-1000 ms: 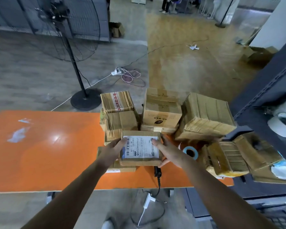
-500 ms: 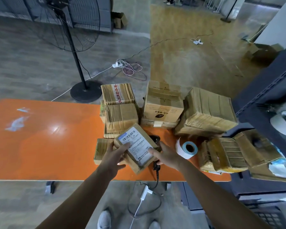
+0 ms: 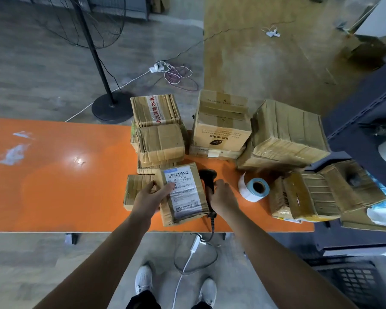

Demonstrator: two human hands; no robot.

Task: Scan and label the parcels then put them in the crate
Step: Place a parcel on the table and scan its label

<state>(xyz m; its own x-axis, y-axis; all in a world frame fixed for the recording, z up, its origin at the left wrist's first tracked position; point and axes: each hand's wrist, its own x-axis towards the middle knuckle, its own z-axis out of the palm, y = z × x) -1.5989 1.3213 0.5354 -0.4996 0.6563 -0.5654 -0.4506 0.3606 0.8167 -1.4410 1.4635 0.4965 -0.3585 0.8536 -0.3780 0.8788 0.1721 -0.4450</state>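
A small cardboard parcel (image 3: 185, 197) with a white shipping label faces up near the front edge of the orange table (image 3: 54, 175). My left hand (image 3: 149, 197) holds its left side, fingers over the label's edge. My right hand (image 3: 221, 196) closes around the handle of a black barcode scanner (image 3: 208, 179) that lies just right of the parcel. A white label roll (image 3: 253, 189) with a blue core lies further right. Several taped brown parcels (image 3: 161, 141) are piled behind. A dark crate (image 3: 352, 284) stands on the floor at lower right.
A large box (image 3: 221, 128) and a wrapped bundle (image 3: 285, 134) fill the table's back right. More parcels (image 3: 310, 197) lean against a dark shelf unit (image 3: 366, 121). A fan stand (image 3: 112, 108) rises beyond the table. The scanner cable hangs off the front edge.
The parcel came down from in front of me onto the table and turned label-up. My right hand left the parcel and went to the scanner. My view tilted downwards.
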